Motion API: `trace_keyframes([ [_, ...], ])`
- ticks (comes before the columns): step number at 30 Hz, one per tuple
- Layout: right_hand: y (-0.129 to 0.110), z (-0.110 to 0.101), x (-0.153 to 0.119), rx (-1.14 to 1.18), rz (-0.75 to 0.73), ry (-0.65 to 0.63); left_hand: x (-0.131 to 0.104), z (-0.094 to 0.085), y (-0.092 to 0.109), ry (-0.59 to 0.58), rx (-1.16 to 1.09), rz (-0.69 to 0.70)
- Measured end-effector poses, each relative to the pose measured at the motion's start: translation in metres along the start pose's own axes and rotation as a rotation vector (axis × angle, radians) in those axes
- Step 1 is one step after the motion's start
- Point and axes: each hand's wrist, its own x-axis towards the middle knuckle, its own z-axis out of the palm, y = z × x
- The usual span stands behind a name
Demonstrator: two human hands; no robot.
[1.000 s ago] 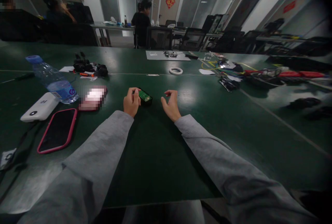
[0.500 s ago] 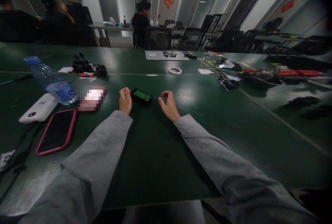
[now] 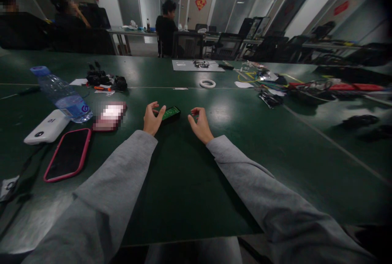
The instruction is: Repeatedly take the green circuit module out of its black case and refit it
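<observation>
A small black case with a green circuit board (image 3: 172,113) in its top lies on the dark green table in front of me. At its left end is my left hand (image 3: 152,118), thumb and fingers apart. The thumb overlaps the near left corner of the case and hides part of it; whether it presses on it I cannot tell. Just right of the case, with a gap between, my right hand (image 3: 199,124) rests on its side, fingers loosely curved and thumb apart, holding nothing.
To the left are a water bottle (image 3: 72,103), a white power bank (image 3: 47,127), a red-edged phone (image 3: 67,154) and another pinkish phone (image 3: 109,117). A white tape roll (image 3: 207,83) lies beyond my hands. Cables and tools (image 3: 318,88) spread at right. People sit farther back.
The case has turned, its right end now pointing farther away from me. My left hand has opened, its thumb moving over the left end. My right hand has barely moved.
</observation>
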Motion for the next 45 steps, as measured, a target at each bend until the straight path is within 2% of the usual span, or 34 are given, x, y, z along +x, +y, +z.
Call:
trace_keyframes([
  [4, 0.000, 0.001, 0.000, 0.001, -0.010, 0.002, -0.007, 0.000, 0.008, -0.093, 0.126, 0.093],
  [8, 0.000, 0.001, 0.000, 0.005, -0.010, -0.001, -0.009, -0.001, 0.010, -0.146, 0.140, 0.096],
  [13, 0.001, 0.001, -0.001, 0.001, -0.012, 0.001, -0.017, -0.001, 0.021, -0.203, 0.337, 0.342],
  [15, 0.001, 0.001, 0.000, 0.000, -0.010, 0.000, -0.020, -0.001, 0.025, -0.208, 0.406, 0.386],
  [19, 0.001, 0.001, 0.000, 0.009, -0.005, -0.016, -0.023, -0.001, 0.024, -0.162, 0.421, 0.292],
  [25, -0.001, 0.001, 0.000, 0.040, -0.005, -0.024, -0.018, -0.002, 0.016, -0.188, 0.313, 0.192],
  [27, -0.001, 0.001, 0.000, 0.085, 0.012, -0.033, -0.015, 0.002, 0.016, -0.198, 0.161, 0.126],
  [31, -0.003, 0.002, 0.001, 0.234, 0.089, -0.076, -0.012, 0.015, 0.020, -0.217, -0.383, -0.226],
  [34, -0.011, 0.007, -0.003, 0.379, 0.183, -0.097, -0.018, 0.023, 0.027, -0.246, -0.592, -0.376],
  [36, -0.019, 0.013, -0.008, 0.492, 0.268, -0.160, -0.024, 0.025, 0.032, -0.252, -0.625, -0.366],
  [39, -0.032, 0.023, -0.016, 0.607, 0.340, -0.242, -0.032, 0.027, 0.036, -0.283, -0.600, -0.234],
  [42, -0.037, 0.028, -0.021, 0.610, 0.346, -0.205, -0.037, 0.028, 0.037, -0.314, -0.577, -0.137],
  [45, -0.039, 0.026, -0.022, 0.524, 0.325, -0.125, -0.036, 0.030, 0.034, -0.305, -0.602, -0.202],
])
